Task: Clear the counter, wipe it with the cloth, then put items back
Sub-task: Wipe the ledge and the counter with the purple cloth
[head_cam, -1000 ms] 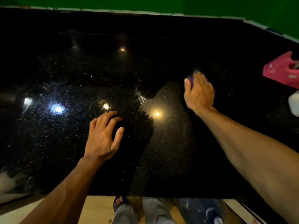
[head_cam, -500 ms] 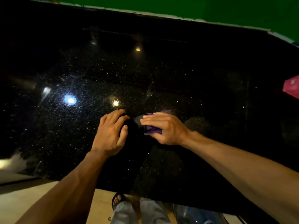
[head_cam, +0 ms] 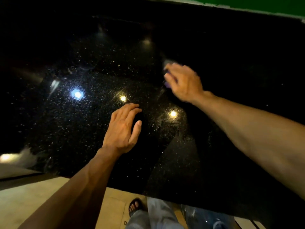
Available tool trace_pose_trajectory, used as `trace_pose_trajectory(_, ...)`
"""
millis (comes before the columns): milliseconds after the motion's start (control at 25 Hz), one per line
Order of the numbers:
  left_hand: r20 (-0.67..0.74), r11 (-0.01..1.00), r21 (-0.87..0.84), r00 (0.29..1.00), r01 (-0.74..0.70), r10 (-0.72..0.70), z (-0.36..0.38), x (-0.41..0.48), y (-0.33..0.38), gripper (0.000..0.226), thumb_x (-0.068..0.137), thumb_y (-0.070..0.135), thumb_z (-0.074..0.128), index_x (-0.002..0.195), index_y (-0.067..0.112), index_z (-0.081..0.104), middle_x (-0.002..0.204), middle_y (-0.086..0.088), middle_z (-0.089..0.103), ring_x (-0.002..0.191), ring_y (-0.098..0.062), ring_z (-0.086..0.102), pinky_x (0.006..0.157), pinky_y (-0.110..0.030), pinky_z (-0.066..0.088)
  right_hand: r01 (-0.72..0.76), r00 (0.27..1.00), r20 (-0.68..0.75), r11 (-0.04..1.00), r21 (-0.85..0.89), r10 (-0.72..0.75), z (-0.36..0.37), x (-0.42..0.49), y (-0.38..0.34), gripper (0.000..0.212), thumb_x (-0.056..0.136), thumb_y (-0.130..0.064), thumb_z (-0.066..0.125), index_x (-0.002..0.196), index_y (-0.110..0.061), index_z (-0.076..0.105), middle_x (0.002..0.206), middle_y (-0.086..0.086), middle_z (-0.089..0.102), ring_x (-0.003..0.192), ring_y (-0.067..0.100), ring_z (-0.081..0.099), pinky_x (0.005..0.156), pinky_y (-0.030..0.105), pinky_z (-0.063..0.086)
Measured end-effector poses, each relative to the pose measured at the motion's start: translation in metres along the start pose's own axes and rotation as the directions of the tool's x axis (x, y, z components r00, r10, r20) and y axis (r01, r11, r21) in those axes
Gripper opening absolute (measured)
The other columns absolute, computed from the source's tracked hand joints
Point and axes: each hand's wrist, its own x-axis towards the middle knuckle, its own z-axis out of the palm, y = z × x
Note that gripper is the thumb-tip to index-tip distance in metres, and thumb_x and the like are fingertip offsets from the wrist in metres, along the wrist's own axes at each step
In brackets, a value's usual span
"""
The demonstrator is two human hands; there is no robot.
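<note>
A glossy black speckled counter [head_cam: 69,123] fills most of the view, with lamp reflections on it. My right hand [head_cam: 184,83] is blurred with motion and presses a purple cloth [head_cam: 167,72] onto the counter right of the middle; only the cloth's edge shows past my fingers. Nearer to me, my left hand [head_cam: 123,129] rests palm down on the counter, fingers slightly spread and holding nothing.
The counter's front edge [head_cam: 125,190] runs across the bottom, with tan floor, my sandalled foot [head_cam: 135,206] and a clear plastic bottle [head_cam: 204,218] below it. A green wall [head_cam: 264,2] lies behind the far edge.
My right hand has swept the cloth from beside my left hand up and to the right across the counter. The left hand stayed put. The view shifted, and the pink object at the right left it.
</note>
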Motion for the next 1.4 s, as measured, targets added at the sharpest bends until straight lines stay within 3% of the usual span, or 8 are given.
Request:
trace_pose_trajectory(200,-0.155,0.997,-0.057,0.986,0.06,-0.068,-0.004,-0.006,0.001,0.051,0.096,0.034,0.027,0.131,0.005,0.049,0.14,-0.011,0.048,0.136,-0.023,0.036,0.113,-0.038,0.024,0.403,0.867,0.218,0.888,0.22,-0.448,0.01,-0.114,-0.072,0.049,0.095,-0.047,0.045,0.133,-0.018,0.059,0.141,0.0,0.054,0.136,0.016,0.043,0.116,0.035,0.023)
trace_pose_trajectory(360,-0.143,0.997,-0.072,0.99,-0.001,-0.01,-0.005,-0.007,-0.002,0.049,0.098,0.032,0.026,0.128,0.007,0.055,0.136,-0.008,0.053,0.134,-0.02,0.039,0.111,-0.032,0.024,0.527,0.709,0.365,0.797,0.294,-0.603,0.002,-0.135,-0.071,0.052,0.094,-0.047,0.048,0.134,-0.015,0.057,0.142,0.002,0.052,0.139,0.013,0.038,0.119,0.039,0.023)
trace_pose_trajectory(640,-0.118,0.989,-0.129,0.991,-0.079,0.063,0.0,-0.006,-0.004,0.049,0.097,0.034,0.026,0.124,0.007,0.057,0.135,-0.007,0.055,0.132,-0.021,0.042,0.11,-0.036,0.027,0.193,0.916,0.377,0.974,-0.115,-0.136,0.0,-0.077,-0.047,0.078,0.093,-0.062,0.029,0.148,-0.007,0.034,0.157,0.009,0.028,0.147,0.018,0.019,0.122,0.038,0.012)
trace_pose_trajectory(760,-0.166,0.984,-0.147,0.983,-0.098,0.073,0.001,-0.007,-0.006,0.049,0.097,0.032,0.025,0.122,0.006,0.058,0.133,-0.007,0.056,0.131,-0.02,0.043,0.109,-0.033,0.027,0.248,0.935,0.272,0.968,-0.044,-0.227,0.016,-0.137,-0.083,0.077,0.093,-0.056,0.034,0.143,0.001,0.041,0.152,0.019,0.035,0.144,0.03,0.029,0.118,0.045,0.024)
trace_pose_trajectory(920,-0.177,0.977,-0.183,0.981,-0.108,0.075,0.002,-0.005,-0.01,0.048,0.096,0.031,0.025,0.12,0.006,0.059,0.13,-0.008,0.058,0.129,-0.021,0.045,0.107,-0.032,0.028,0.394,0.864,0.345,0.919,-0.007,-0.368,-0.005,-0.167,-0.084,0.069,0.092,-0.047,0.041,0.144,-0.003,0.041,0.152,0.013,0.037,0.146,0.023,0.021,0.12,0.039,0.015)
trace_pose_trajectory(1120,-0.171,0.971,-0.182,0.978,-0.152,0.121,0.001,-0.003,-0.01,0.047,0.095,0.03,0.027,0.117,0.006,0.06,0.127,-0.008,0.06,0.126,-0.023,0.048,0.105,-0.039,0.034,0.115,0.948,0.296,0.993,0.034,-0.119,0.0,-0.153,-0.114,0.085,0.092,-0.066,0.028,0.151,-0.005,0.028,0.16,0.009,0.019,0.149,0.014,0.005,0.121,0.031,0.007)
trace_pose_trajectory(1240,-0.192,0.967,-0.18,0.97,-0.182,0.147,0.003,-0.005,-0.014,0.045,0.094,0.029,0.027,0.111,0.007,0.063,0.12,-0.008,0.064,0.122,-0.024,0.053,0.102,-0.045,0.038,0.128,0.946,0.312,0.987,-0.095,-0.093,0.028,-0.187,-0.145,0.102,0.084,-0.08,0.024,0.151,-0.002,0.025,0.16,0.012,0.017,0.15,0.02,0.005,0.122,0.042,0.009)
trace_pose_trajectory(1400,-0.205,0.956,-0.242,0.972,-0.166,0.117,0.0,-0.011,-0.011,0.043,0.093,0.024,0.029,0.108,0.006,0.065,0.115,-0.008,0.066,0.12,-0.024,0.054,0.102,-0.043,0.038,0.169,0.964,0.22,0.982,-0.089,-0.146,0.034,-0.213,-0.154,0.084,0.089,-0.062,0.039,0.146,-0.001,0.036,0.155,0.015,0.03,0.147,0.025,0.021,0.12,0.042,0.017)
